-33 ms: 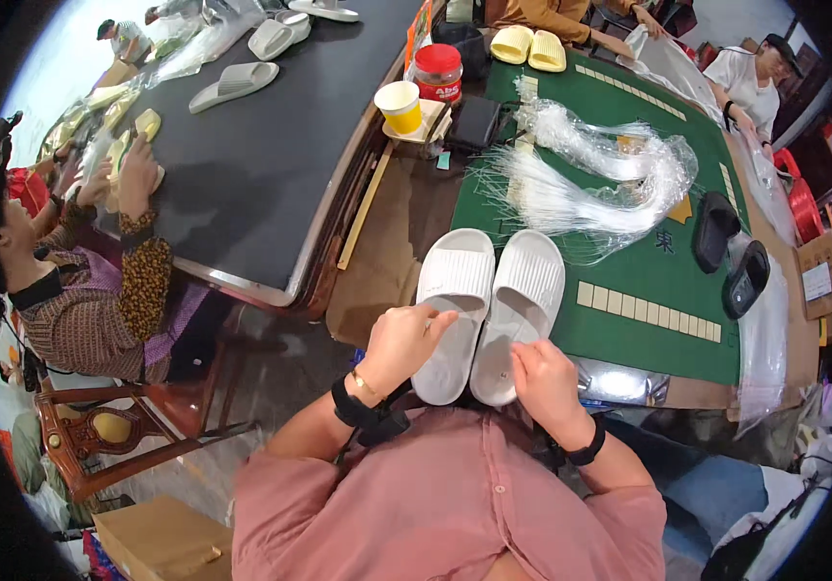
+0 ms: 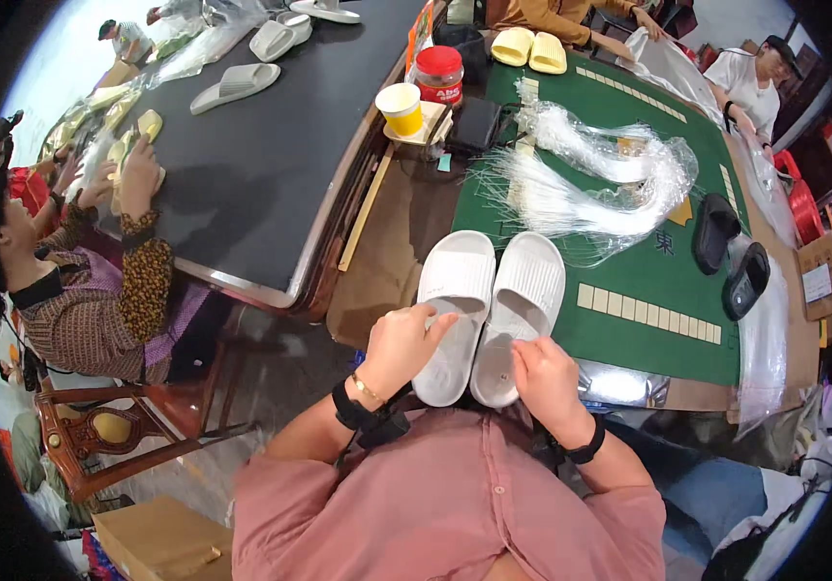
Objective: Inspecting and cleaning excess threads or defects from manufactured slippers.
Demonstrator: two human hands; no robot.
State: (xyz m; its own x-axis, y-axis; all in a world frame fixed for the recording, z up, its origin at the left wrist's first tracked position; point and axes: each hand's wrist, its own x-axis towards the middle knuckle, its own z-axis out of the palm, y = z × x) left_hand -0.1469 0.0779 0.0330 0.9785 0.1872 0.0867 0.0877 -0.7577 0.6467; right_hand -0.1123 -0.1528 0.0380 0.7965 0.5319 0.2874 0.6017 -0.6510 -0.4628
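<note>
We cannot see the heel ends of the white slippers (image 2: 490, 310) beneath our left hand (image 2: 399, 347) and right hand (image 2: 544, 380), nor what the fingertips pinch there, and the clear plastic strands (image 2: 598, 174) blur together too finely to count.

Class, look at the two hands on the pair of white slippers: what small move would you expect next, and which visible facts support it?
Probably pressing the white slippers together into a flush pair. They lie side by side, soles up, at the edge of the green table. The left hand touches the left slipper's heel end, the right hand the right one's, so both are placed to square them up.
</note>
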